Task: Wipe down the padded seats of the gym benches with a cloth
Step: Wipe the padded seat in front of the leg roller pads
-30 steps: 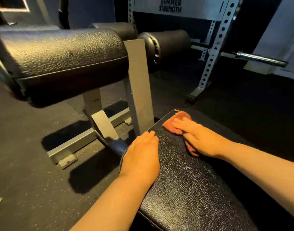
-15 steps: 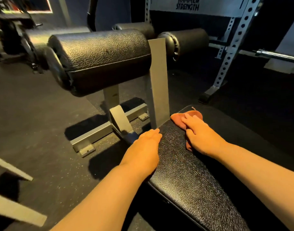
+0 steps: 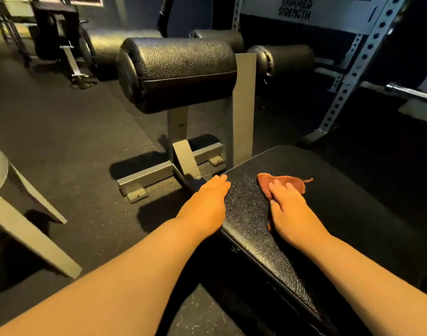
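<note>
Right hand [image 3: 288, 209] flat, released, pressing cloth [image 3: 286, 184] onto padded seat [image 3: 251, 229]; left hand [image 3: 207, 202] flat on seat edge, released; risk: cloth bunches or slips from under the palm, leaving the far end unwiped.

The padded seat [image 3: 251, 209] is black and bumpy like leather, and it shines a little where light hits it. The cloth [image 3: 284, 184] is soft, reddish-brown and dull. The big roller pad [image 3: 181, 71] has the same wrinkly, shiny black skin. Its frame [image 3: 242, 105] is smooth grey metal. The floor [image 3: 62, 146] is dark, rough and speckled.
</note>
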{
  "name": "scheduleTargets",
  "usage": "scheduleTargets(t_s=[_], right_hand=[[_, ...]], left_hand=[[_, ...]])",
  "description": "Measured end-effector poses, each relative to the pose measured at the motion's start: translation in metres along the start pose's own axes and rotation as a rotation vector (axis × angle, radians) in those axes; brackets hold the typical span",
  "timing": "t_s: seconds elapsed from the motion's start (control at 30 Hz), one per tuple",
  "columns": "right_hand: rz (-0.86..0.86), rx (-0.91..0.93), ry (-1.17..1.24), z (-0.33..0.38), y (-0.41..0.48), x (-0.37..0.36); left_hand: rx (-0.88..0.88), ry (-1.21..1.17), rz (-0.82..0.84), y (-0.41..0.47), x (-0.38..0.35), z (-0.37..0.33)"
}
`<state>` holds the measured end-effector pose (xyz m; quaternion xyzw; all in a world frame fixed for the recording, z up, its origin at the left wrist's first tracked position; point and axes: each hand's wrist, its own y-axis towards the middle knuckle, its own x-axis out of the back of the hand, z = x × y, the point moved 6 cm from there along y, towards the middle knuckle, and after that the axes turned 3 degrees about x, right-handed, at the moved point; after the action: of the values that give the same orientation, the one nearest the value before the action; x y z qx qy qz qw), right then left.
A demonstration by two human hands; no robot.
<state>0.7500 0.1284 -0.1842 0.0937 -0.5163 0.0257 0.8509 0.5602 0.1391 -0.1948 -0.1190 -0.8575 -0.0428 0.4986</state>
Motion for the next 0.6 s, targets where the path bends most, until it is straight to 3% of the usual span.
scheduleTargets(t_s=[0.1, 0.2, 0.27, 0.37, 0.43, 0.6], right_hand=[[0.050, 0.226, 0.069, 0.038, -0.040, -0.015], [0.202, 0.403, 0.040, 0.027, -0.075, 0.000], [0.180, 0.385, -0.032, 0.000, -0.077, 0.017], [0.017, 0.089, -0.050, -0.027, -0.058, 0.028], [0.018, -0.030, -0.005, -0.010, -0.051, 0.015], [0.238, 0.264, 0.041, 0.033, -0.079, -0.002]], left_hand=[[0.044, -0.002, -0.045, -0.009, -0.003, -0.009], [0.043, 0.014, -0.037, -0.017, -0.008, -0.015], [0.043, 0.006, -0.013, -0.021, -0.009, -0.012], [0.049, -0.015, 0.019, -0.034, -0.012, -0.008], [0.055, -0.031, 0.013, -0.047, -0.015, -0.012], [0.067, -0.096, 0.007, -0.075, -0.019, -0.020]])
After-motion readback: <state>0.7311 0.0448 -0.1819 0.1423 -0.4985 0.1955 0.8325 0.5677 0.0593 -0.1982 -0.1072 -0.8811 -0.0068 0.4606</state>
